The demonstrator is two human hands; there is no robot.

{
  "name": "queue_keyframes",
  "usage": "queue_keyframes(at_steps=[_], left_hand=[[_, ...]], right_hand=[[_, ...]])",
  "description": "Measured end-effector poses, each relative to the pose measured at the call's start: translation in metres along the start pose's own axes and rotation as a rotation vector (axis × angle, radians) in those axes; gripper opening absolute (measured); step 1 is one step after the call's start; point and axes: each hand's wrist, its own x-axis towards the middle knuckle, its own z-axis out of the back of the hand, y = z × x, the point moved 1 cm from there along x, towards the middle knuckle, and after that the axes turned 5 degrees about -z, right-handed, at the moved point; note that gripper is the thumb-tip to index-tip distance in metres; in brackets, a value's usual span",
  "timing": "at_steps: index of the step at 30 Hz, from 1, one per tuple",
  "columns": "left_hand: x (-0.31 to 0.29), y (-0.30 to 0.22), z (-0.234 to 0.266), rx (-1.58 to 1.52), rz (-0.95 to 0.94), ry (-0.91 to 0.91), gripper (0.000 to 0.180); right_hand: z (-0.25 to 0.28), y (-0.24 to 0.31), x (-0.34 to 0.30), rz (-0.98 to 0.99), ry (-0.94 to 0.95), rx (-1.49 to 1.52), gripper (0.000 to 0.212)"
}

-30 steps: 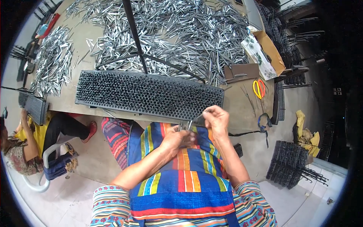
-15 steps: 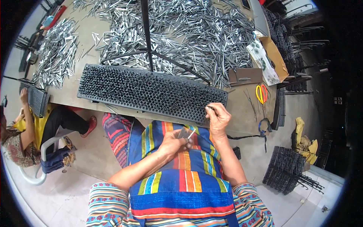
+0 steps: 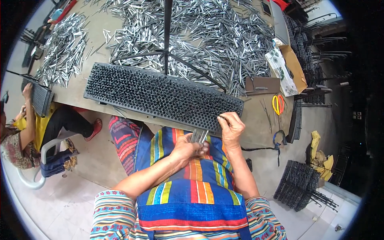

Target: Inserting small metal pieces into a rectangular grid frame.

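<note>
My left hand (image 3: 187, 149) is closed round a small bunch of thin metal strips (image 3: 199, 136), held over the striped apron on my lap. Up at the right end of a long black rack (image 3: 160, 98), my right hand (image 3: 232, 127) is pinched, thumb against fingers; what sits in the pinch is too small to make out. Rows of round holes cover the rack, and dark pieces stand up in most of them, apart from the rows along its near right side. It leans at the table's near edge, with a black rod frame (image 3: 167, 38) rising behind it.
Loose metal strips (image 3: 200, 44) lie heaped across the table, with another pile at left. At right are scissors (image 3: 277, 105) with yellow and orange handles, a brown flat block (image 3: 262, 85) and an open carton (image 3: 292, 68). Another person (image 3: 30, 124) sits at far left beside a similar rack.
My right hand stays by the rack's right end, slightly lower in the picture. The strips in my left hand are turned more upright. The whole view has shifted a little.
</note>
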Motion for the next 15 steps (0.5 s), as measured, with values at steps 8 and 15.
queue_keyframes(at_steps=[8,15], left_hand=[[0.007,-0.004,-0.002,-0.025,0.069,-0.055,0.015],[0.012,-0.008,-0.015,-0.044,0.048,-0.015,0.012]], right_hand=[[-0.001,0.001,-0.001,-0.009,-0.008,-0.055,0.009],[0.010,0.002,-0.018,-0.657,0.428,0.304,0.008]])
